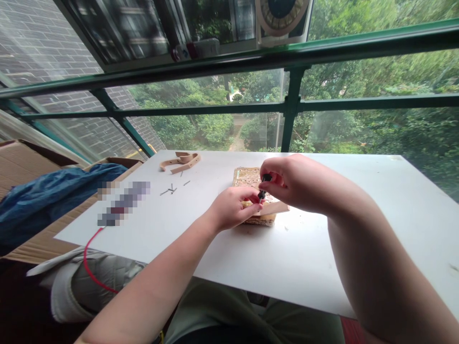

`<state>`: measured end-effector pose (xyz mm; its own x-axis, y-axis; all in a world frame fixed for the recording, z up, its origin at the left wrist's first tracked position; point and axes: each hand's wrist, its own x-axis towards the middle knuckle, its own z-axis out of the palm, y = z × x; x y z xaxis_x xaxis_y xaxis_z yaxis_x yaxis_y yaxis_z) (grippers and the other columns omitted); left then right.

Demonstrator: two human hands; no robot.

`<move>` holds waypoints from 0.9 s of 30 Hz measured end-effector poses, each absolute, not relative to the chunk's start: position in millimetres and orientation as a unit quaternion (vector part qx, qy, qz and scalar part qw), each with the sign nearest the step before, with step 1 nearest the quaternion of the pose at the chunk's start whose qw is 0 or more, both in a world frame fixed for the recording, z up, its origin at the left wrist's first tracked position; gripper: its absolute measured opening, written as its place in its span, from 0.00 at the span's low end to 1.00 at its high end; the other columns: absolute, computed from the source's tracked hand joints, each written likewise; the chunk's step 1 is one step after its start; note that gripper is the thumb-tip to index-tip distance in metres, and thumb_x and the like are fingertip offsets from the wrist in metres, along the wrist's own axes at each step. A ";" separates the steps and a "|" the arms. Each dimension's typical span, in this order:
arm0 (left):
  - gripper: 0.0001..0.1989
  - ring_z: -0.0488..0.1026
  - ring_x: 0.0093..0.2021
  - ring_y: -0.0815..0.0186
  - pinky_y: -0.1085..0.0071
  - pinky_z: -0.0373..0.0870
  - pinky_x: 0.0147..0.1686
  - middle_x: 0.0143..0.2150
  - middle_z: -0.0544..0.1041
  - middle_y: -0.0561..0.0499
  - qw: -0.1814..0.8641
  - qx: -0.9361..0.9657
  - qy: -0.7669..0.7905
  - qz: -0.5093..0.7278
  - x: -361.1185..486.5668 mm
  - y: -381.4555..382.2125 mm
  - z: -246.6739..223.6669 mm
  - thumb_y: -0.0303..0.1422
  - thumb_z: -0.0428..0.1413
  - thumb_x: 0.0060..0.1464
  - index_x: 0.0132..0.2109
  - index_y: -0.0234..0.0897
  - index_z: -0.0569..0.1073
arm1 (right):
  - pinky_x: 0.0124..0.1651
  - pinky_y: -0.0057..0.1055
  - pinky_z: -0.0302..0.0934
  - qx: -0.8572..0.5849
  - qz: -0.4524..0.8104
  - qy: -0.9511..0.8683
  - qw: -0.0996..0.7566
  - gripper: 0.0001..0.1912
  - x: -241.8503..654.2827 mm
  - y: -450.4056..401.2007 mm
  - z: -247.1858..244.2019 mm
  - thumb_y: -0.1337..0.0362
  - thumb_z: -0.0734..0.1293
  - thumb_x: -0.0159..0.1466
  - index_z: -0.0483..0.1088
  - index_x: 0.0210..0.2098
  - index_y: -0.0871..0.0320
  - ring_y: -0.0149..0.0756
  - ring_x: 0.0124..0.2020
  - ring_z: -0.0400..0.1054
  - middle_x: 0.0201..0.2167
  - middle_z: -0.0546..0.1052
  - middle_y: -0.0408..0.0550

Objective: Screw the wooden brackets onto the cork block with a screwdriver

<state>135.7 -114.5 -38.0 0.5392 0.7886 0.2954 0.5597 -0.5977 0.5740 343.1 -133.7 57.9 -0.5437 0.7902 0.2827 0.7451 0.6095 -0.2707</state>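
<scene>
My right hand (287, 180) is closed around a short black-handled tool (266, 178), held upright with its lower end pointing down. The fingers of my left hand (233, 204) are pinched together at the tool's lower end; what lies between their tips is too small to make out. Both hands are over a worn cardboard block (247, 176) on the white table. Across the near part of the block lies a flat tan strip (276, 208), partly hidden by my fingers.
Curved tan strips with holes (182, 161) lie at the table's (308, 258) far left. Several thin metal screws or nails (172, 190) are scattered near them. A blurred-out object (124, 203) with a red cable (88, 260) sits at the left. Cardboard boxes (68, 210) stand beyond that edge.
</scene>
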 end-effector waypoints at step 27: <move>0.07 0.79 0.37 0.67 0.73 0.73 0.39 0.37 0.83 0.54 0.229 0.862 0.377 0.250 133.9 -112.9 -36.4 0.30 0.56 0.58 0.40 0.41 0.80 | 0.28 0.28 0.48 -0.394 0.069 -0.895 0.198 0.04 343.7 -130.8 54.7 0.62 0.64 0.62 0.68 0.34 0.56 0.29 0.25 0.59 0.26 0.72 0.43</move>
<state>133.9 -112.9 -36.4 0.5912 0.7642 0.2578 0.5355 -0.6110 0.5831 343.7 -130.8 54.7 -0.6118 0.7320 0.2999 0.6776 0.6805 -0.2788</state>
